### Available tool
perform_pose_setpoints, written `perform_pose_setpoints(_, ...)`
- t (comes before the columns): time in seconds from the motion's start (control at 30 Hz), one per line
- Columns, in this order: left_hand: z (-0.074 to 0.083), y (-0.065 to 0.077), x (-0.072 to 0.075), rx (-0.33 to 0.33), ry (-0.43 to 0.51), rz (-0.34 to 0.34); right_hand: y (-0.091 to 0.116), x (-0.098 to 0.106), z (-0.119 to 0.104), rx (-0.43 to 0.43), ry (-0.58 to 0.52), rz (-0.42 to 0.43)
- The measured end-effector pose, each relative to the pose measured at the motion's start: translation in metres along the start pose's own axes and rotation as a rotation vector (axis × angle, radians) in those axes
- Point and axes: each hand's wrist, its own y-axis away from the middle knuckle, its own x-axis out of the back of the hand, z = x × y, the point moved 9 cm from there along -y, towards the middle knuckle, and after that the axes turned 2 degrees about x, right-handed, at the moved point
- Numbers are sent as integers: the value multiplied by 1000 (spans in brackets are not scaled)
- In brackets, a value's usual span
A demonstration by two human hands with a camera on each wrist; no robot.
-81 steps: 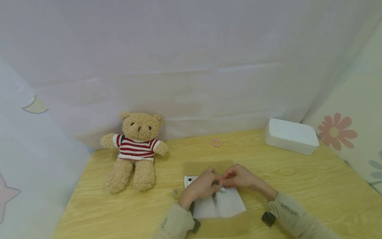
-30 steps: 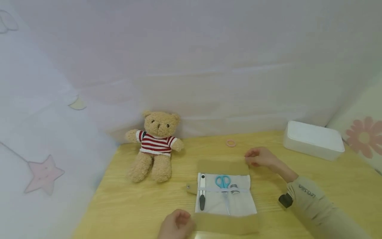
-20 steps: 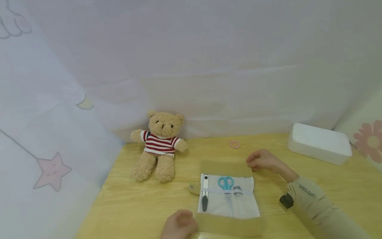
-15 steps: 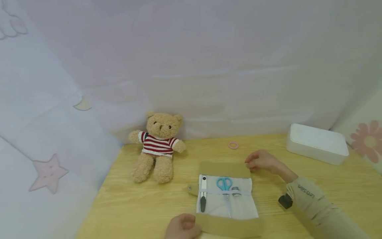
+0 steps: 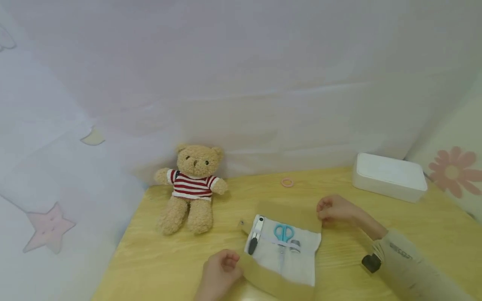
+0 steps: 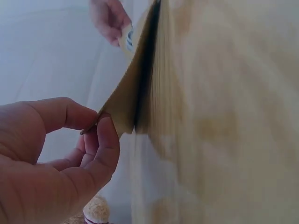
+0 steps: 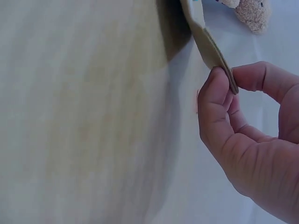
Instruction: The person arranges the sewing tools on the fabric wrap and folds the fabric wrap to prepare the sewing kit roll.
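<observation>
A tan fabric tool pouch lies unfolded and turned at an angle in the head view, its white lining facing up. An elastic strap across it holds blue-handled scissors, a small grey spool and a slim white tool with a black end. My left hand pinches the pouch's near left corner between thumb and fingers. At the far right corner, my right hand pinches the tan edge. Both wrist views show the held corners raised off the wooden table.
A teddy bear in a striped shirt sits at the back left against the curtain. Behind the pouch lies a pink ring. A white box stands at the back right of the table.
Earlier, both hands worked over the pouch's middle near the strap; they then parted to its opposite corners. Since half a second ago the pouch has turned clockwise and its held corners have lifted.
</observation>
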Motion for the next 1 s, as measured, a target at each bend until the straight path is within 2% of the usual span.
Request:
perform_pose_setpoints(0.17,15,-24,9,-130,-128,-26,37,-5,15,7,-84,-31)
perform_pose_setpoints(0.37,20,-64,8,-180,-191,-64,86,-26,23,40,-186,-114)
perform_pose_setpoints(0.47,20,-84,6,-191,-229,-32,106,-42,24,68,-259,-182)
perform_pose_setpoints(0.57,20,-99,4,-175,-252,9,119,-55,22,81,-296,-200)
perform_pose_setpoints(0.7,22,-113,-1,-155,-263,34,131,-63,22,75,-244,-162)
perform_pose_setpoints(0.87,23,-123,-9,-148,-271,15,137,-69,20,55,-150,-138)
perform_pose_setpoints(0.93,21,-125,-9,-141,-269,12,137,-69,16,72,-109,-144)
perform_pose_setpoints(1.0,21,-124,-7,-149,-258,14,136,-67,10,126,-26,-143)
